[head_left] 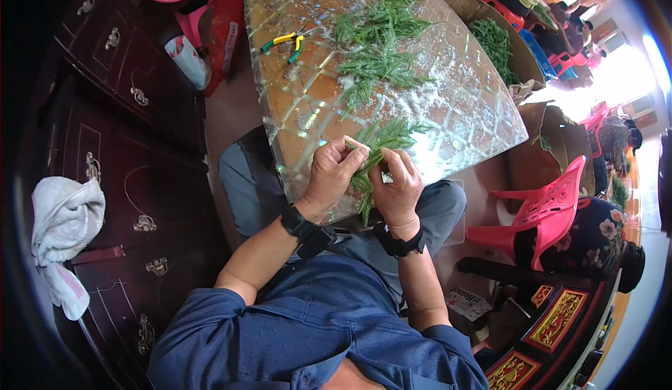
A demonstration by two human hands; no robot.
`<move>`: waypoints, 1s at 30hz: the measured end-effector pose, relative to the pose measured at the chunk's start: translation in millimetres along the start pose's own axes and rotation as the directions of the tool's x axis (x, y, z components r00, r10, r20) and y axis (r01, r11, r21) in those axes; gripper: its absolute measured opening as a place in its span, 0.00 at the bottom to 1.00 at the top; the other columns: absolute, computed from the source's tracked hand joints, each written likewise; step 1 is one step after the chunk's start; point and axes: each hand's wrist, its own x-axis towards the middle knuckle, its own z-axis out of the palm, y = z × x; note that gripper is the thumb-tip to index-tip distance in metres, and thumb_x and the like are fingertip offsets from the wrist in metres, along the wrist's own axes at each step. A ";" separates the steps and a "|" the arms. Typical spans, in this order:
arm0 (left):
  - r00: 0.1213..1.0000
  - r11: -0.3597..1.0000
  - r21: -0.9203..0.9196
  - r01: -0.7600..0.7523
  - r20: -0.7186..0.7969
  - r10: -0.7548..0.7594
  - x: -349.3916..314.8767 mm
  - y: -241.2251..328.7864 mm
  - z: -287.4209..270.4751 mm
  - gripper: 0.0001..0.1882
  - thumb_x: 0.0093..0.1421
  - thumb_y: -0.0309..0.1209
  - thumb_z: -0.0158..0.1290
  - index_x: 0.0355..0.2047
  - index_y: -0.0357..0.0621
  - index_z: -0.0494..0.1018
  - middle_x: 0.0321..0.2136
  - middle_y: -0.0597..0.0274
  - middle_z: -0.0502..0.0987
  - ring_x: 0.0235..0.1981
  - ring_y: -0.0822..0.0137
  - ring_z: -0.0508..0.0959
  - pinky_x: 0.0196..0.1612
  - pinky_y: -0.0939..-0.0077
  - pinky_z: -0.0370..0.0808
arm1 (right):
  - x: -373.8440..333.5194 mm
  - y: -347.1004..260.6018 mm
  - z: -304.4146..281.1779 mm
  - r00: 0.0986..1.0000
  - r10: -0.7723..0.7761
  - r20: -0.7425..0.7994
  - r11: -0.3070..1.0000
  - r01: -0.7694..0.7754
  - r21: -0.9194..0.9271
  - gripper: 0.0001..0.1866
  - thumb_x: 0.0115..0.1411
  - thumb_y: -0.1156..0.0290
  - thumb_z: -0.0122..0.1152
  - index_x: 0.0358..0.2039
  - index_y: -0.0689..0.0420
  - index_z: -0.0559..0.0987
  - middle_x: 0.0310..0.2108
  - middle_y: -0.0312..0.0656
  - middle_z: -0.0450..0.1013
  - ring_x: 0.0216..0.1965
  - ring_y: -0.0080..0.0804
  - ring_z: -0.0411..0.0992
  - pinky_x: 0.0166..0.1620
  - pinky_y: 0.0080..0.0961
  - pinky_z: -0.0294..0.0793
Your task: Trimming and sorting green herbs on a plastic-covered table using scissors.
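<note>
Both hands meet over the near end of the table, around an artificial green pine sprig [364,181]. My left hand [333,173] pinches the sprig between thumb and fingertips. My right hand [397,188] is closed on its other side, with curled fingers pressed against the needles. Just beyond my hands, more green needles [392,135] fan out over the tabletop; I cannot tell whether they belong to the same sprig. Farther away lies a long heap of pine sprigs [381,61]. Pliers with yellow and green handles [283,42] rest left of the heap.
White powder [420,102] is scattered on the patterned table cover [483,128]. A cardboard box [528,61] of greenery stands beyond the table's right side. A pink chair [546,208] is at right, dark drawers [133,159] at left. Other people sit at the far right.
</note>
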 end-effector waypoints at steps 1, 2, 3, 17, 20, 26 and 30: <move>1.000 1.000 0.002 0.003 0.003 -0.003 0.2 1.2 -1.0 0.03 0.66 0.26 0.55 0.35 0.39 0.76 0.30 0.72 0.76 0.32 0.83 0.72 0.38 0.86 0.69 | 0.6 -0.2 -1.4 1.000 0.004 -0.002 1.000 -0.004 0.000 0.12 0.49 0.80 0.64 0.36 0.57 0.78 0.29 0.42 0.75 0.30 0.42 0.76 0.32 0.34 0.74; 1.000 1.000 -0.004 0.011 0.023 -0.011 0.7 3.6 -1.9 0.03 0.66 0.26 0.54 0.35 0.39 0.76 0.30 0.72 0.76 0.32 0.84 0.72 0.37 0.86 0.69 | 2.1 -1.1 -4.1 0.999 0.008 0.037 1.000 -0.008 0.010 0.11 0.49 0.80 0.64 0.36 0.57 0.78 0.29 0.42 0.75 0.30 0.43 0.76 0.32 0.34 0.74; 0.999 1.000 -0.009 0.020 0.044 -0.019 1.5 6.3 -2.4 0.03 0.66 0.26 0.54 0.35 0.39 0.76 0.29 0.72 0.76 0.31 0.84 0.72 0.37 0.86 0.69 | 3.6 -1.8 -7.2 0.997 0.012 0.075 1.000 -0.013 0.022 0.11 0.49 0.81 0.64 0.36 0.58 0.78 0.30 0.43 0.75 0.30 0.43 0.76 0.33 0.33 0.74; 0.992 0.999 -0.027 0.038 0.122 -0.035 8.6 16.4 -0.5 0.04 0.66 0.25 0.53 0.34 0.39 0.75 0.26 0.72 0.76 0.27 0.85 0.72 0.30 0.87 0.69 | 8.1 5.4 -19.5 0.983 -0.041 0.180 0.994 0.021 0.108 0.11 0.54 0.81 0.62 0.38 0.60 0.76 0.35 0.46 0.77 0.35 0.48 0.78 0.37 0.35 0.76; 0.984 0.986 -0.116 0.124 0.139 -0.107 7.1 23.0 2.4 0.04 0.66 0.25 0.53 0.34 0.39 0.75 0.27 0.70 0.77 0.27 0.83 0.74 0.30 0.85 0.72 | 7.4 -1.0 -23.7 0.981 0.038 0.188 0.991 -0.062 0.123 0.12 0.57 0.81 0.60 0.42 0.61 0.74 0.35 0.45 0.77 0.36 0.42 0.79 0.37 0.34 0.78; 0.968 0.984 -0.123 0.130 0.229 -0.099 7.2 28.6 -2.6 0.04 0.66 0.27 0.54 0.34 0.40 0.75 0.28 0.67 0.79 0.26 0.80 0.76 0.30 0.82 0.75 | 5.9 15.9 -27.7 0.868 0.220 0.444 0.613 -0.477 0.629 0.12 0.60 0.81 0.61 0.44 0.59 0.73 0.35 0.40 0.77 0.35 0.30 0.78 0.39 0.29 0.79; 0.915 0.922 -0.244 0.301 0.345 -0.208 5.5 51.1 3.3 0.05 0.66 0.28 0.55 0.34 0.39 0.75 0.29 0.66 0.79 0.26 0.78 0.77 0.31 0.81 0.76 | 0.0 20.1 -24.5 0.638 0.097 0.764 -0.340 -0.700 0.628 0.12 0.59 0.81 0.62 0.43 0.57 0.73 0.35 0.36 0.76 0.35 0.25 0.77 0.41 0.25 0.79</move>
